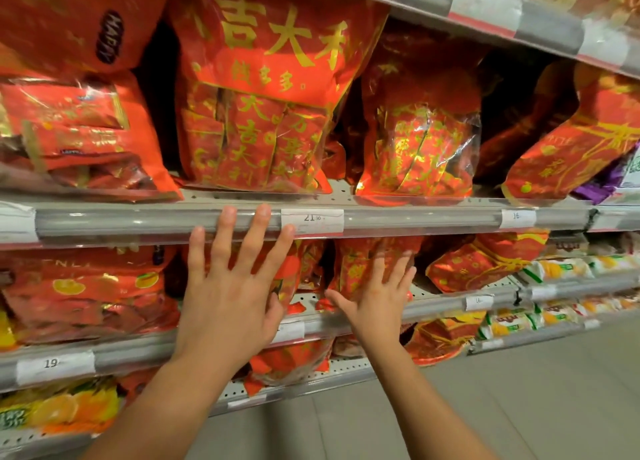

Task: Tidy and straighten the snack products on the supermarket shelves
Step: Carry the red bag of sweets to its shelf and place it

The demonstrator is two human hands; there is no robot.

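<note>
Red and gold snack bags fill the shelves. A tall upright bag [263,89] stands on the upper shelf [138,222], with a crumpled bag [419,137] to its right and a tilted bag [581,141] farther right. My left hand [232,286] is spread with straight fingers in front of the shelf rail, its fingertips reaching over the rail. My right hand [381,297] is spread with straight fingers in front of a red bag [363,262] on the shelf below. Neither hand holds anything. Whether they touch the bags is unclear.
A price label [311,220] reading 21.90 sits on the rail just right of my left fingers. More red bags [83,293] lie left on the lower shelf. Yellow and green packs [554,269] fill shelves at the right. Grey floor [519,390] runs along the aisle.
</note>
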